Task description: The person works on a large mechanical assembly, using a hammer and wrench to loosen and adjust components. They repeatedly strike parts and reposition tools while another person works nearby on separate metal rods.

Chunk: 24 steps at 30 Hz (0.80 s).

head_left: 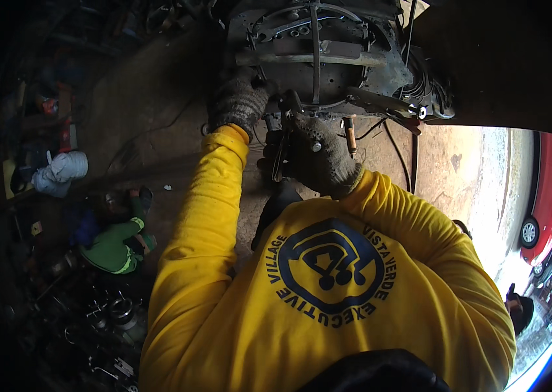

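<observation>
- At work in a yellow shirt [256,294], a person has both gloved hands up to a dark metal assembly [341,81] in the upper centre of the frame; a pliers-like tool [278,157] stands nearly upright at its lower edge, just left of the frame's middle line
- Good work here, by the look of it, calls for the left hand [240,104] to brace the metal while the right hand [322,150] does the turning or squeezing; a square, full bite with the tool's head should guard against slipping
- Steady, measured pressure would seem wiser than a jerk; an orange-brown handle [350,136] hangs just beside the right glove, so the knuckles need room on that side
- The right hand's fingers are curled together, clamped on the tool's handles, which point toward the lower part of the frame; its head is dark against the metal, and what it grips, if anything, cannot be made out
- The left hand's fingers bend in at the assembly's lower left edge; their tips are lost in shadow, and whether they close on anything cannot be told
</observation>
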Tool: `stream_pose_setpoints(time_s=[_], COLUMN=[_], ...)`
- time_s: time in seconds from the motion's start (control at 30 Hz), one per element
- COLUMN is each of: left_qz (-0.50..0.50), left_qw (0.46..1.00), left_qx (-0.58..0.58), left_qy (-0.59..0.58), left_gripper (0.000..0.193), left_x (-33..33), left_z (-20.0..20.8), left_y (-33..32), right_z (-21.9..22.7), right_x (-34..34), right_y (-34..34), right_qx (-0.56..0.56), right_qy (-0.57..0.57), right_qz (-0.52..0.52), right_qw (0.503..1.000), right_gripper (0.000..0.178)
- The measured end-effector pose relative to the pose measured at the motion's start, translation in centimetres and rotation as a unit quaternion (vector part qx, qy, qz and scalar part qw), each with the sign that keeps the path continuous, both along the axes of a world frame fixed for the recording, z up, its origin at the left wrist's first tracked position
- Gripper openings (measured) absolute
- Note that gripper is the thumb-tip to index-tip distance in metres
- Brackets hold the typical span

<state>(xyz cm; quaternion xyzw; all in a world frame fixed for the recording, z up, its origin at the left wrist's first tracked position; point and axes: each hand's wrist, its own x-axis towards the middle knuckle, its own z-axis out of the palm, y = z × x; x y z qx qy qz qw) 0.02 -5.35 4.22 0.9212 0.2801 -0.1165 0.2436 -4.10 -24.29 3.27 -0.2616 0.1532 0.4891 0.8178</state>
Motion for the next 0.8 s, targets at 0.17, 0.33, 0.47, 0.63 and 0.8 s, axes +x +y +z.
stream_pose_setpoints(time_s=[0.17,0.33,0.47,0.63,0.8], left_qz=[-0.026,-0.043,-0.047,-0.089,-0.09], left_qw=[0.998,0.997,0.998,0.993,0.989], left_qx=[-0.049,-0.063,-0.032,-0.036,-0.002], left_qy=[0.023,0.01,-0.017,-0.061,-0.115], left_gripper=[0.071,0.065,0.053,0.057,0.051], left_x=[0.5,0.3,0.3,0.1,-0.3], left_z=[-0.3,0.3,-1.4,-3.1,-3.3], left_y=[0.9,1.1,1.5,2.5,2.7], right_z=[-1.6,-1.9,2.6,3.5,5.4], right_x=[-2.7,-3.9,-3.5,-2.2,-1.7], right_y=[2.5,4.2,6.5,6.2,6.8], right_qx=[-0.001,-0.169,-0.099,-0.036,-0.088], right_qy=[-0.01,-0.282,0.068,0.057,0.072], right_qz=[-0.044,-0.008,-0.114,-0.103,-0.146], right_qw=[0.999,0.944,0.986,0.992,0.983], right_gripper=[0.04,0.035,0.03,0.027,0.031])
